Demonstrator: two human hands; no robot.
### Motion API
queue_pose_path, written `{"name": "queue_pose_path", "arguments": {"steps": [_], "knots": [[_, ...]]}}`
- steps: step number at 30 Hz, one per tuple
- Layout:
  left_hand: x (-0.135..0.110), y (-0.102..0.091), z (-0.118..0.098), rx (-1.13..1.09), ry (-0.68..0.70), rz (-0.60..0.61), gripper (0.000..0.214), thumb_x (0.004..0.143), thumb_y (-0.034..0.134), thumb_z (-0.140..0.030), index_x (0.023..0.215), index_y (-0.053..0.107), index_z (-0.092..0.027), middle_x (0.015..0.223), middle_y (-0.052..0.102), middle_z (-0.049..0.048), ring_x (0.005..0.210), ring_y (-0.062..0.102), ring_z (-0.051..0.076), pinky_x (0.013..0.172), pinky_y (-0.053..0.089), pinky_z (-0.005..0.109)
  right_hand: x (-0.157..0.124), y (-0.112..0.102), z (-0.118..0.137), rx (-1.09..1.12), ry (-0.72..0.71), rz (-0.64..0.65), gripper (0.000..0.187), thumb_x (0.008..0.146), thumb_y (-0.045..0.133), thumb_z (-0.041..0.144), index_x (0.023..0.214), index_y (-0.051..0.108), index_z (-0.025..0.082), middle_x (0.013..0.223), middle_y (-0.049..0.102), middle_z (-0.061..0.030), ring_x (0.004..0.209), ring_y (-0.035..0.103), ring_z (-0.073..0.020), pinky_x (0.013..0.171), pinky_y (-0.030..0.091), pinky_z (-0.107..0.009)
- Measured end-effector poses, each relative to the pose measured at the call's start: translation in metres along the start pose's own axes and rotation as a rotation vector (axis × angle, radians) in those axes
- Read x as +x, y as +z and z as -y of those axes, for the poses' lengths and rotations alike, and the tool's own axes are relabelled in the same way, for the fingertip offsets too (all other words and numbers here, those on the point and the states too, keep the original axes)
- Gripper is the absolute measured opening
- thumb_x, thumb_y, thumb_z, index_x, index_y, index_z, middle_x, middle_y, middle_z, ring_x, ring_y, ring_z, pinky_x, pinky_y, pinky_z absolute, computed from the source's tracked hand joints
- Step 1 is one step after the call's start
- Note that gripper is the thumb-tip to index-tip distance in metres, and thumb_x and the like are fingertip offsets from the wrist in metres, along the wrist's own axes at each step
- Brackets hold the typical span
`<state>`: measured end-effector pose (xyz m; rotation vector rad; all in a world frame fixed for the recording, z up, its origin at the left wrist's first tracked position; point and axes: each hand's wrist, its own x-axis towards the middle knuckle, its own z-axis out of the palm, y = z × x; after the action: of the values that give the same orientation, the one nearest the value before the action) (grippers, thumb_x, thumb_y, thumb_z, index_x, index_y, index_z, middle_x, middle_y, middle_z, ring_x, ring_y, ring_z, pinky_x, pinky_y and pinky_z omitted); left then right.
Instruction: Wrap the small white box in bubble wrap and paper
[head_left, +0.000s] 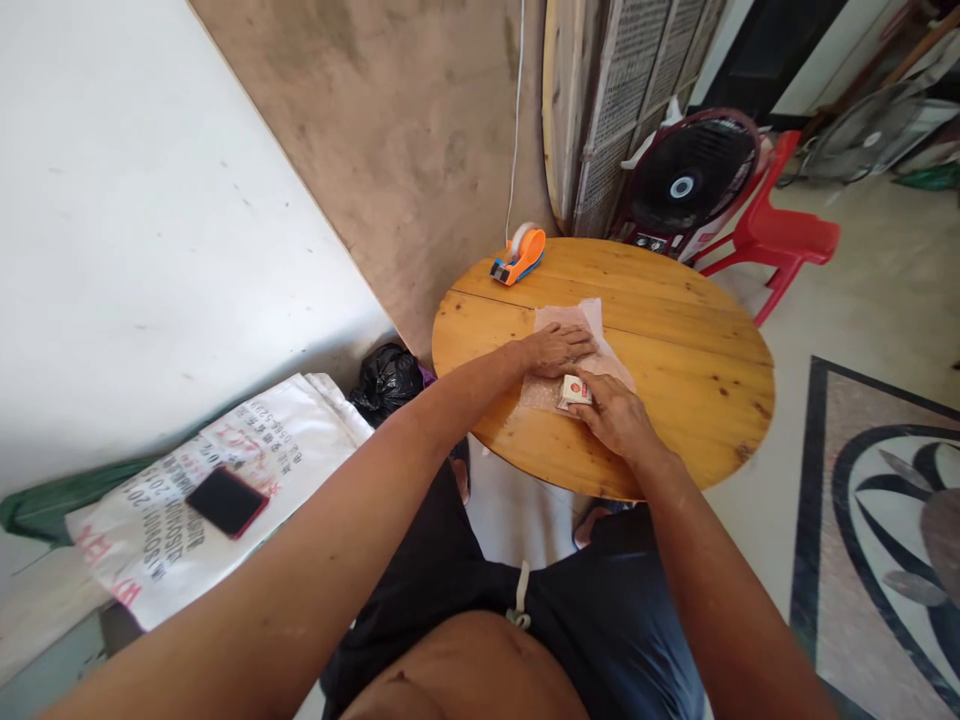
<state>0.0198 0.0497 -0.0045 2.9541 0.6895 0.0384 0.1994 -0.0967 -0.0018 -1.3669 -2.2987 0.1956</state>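
Gripping the right side of a small white box (576,391), the right hand (619,415) is keeping thumb and fingers narrow; the box is lying left of them, its long axis unclear. A translucent sheet (541,394) is lying beneath it on the wooden table (697,350). Just beyond the box, the left hand (559,347) is resting palm down, fingers extended. Box and black bag (388,383) are hiding any contents. Farther, a tape dispenser (525,255) is standing.

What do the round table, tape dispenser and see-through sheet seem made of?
Table: wood, apparently varnished, going by its knots and sheen. Tape dispenser: probably smooth plastic, judging by its even, bright orange. Sheet: likely thin plastic bubble wrap, being translucent and bumpy.
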Motion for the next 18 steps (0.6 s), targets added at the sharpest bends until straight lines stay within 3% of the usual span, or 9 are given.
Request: {"name": "queue_pose_path", "arguments": {"steps": [3,6,10,13,15,18], "knots": [[0.000,0.002,0.000,0.001,-0.006,-0.064,0.059,0.099,0.040,-0.048,0.149,0.044,-0.016,0.160,0.036,0.0154,0.151,0.029,0.030,0.122,0.022,0.049,-0.001,0.002,-0.001,-0.007,0.003,-0.018,0.057,0.091,0.058,0.036,0.144,0.050,0.016,0.122,0.066,-0.0170,0.115,0.060,-0.0337,0.099,0.050,-0.050],[-0.012,0.006,-0.007,-0.025,-0.049,-0.211,0.051,0.099,0.041,-0.038,0.141,0.052,-0.012,0.152,0.046,0.0186,0.144,0.039,0.029,0.120,0.029,0.045,-0.005,0.004,-0.004,-0.014,0.004,-0.043,0.057,0.092,0.059,0.038,0.143,0.050,0.014,0.126,0.064,-0.0183,0.118,0.059,-0.0341,0.101,0.050,-0.051],[-0.055,0.018,-0.030,-0.127,-0.155,-0.423,0.038,0.098,0.039,-0.030,0.120,0.064,-0.012,0.125,0.065,0.0179,0.124,0.056,0.027,0.111,0.042,0.045,-0.013,0.004,-0.009,0.030,-0.019,-0.082,0.065,0.090,0.062,0.037,0.148,0.043,0.014,0.140,0.055,-0.0187,0.129,0.053,-0.0340,0.109,0.046,-0.052],[-0.092,0.028,-0.050,-0.158,-0.131,-0.567,0.045,0.092,0.048,-0.028,0.134,0.054,-0.012,0.137,0.058,0.0191,0.130,0.052,0.028,0.111,0.043,0.049,-0.018,0.000,-0.011,0.040,-0.047,-0.090,0.060,0.091,0.060,0.034,0.147,0.044,0.016,0.139,0.055,-0.0175,0.129,0.052,-0.0323,0.108,0.047,-0.050],[-0.107,0.030,-0.060,-0.127,-0.079,-0.565,0.053,0.090,0.053,-0.029,0.140,0.050,-0.012,0.141,0.055,0.0200,0.134,0.050,0.030,0.112,0.041,0.049,-0.019,-0.003,-0.011,0.006,-0.070,-0.069,0.052,0.093,0.058,0.032,0.141,0.050,0.016,0.133,0.058,-0.0166,0.125,0.054,-0.0319,0.106,0.048,-0.048],[-0.109,0.023,-0.071,-0.027,-0.023,-0.489,0.057,0.089,0.059,-0.036,0.139,0.052,-0.011,0.142,0.054,0.0205,0.134,0.048,0.033,0.116,0.037,0.051,-0.016,-0.006,-0.009,-0.056,-0.081,-0.032,0.044,0.093,0.057,0.032,0.134,0.057,0.016,0.126,0.063,-0.0157,0.117,0.057,-0.0323,0.103,0.049,-0.049]]}}
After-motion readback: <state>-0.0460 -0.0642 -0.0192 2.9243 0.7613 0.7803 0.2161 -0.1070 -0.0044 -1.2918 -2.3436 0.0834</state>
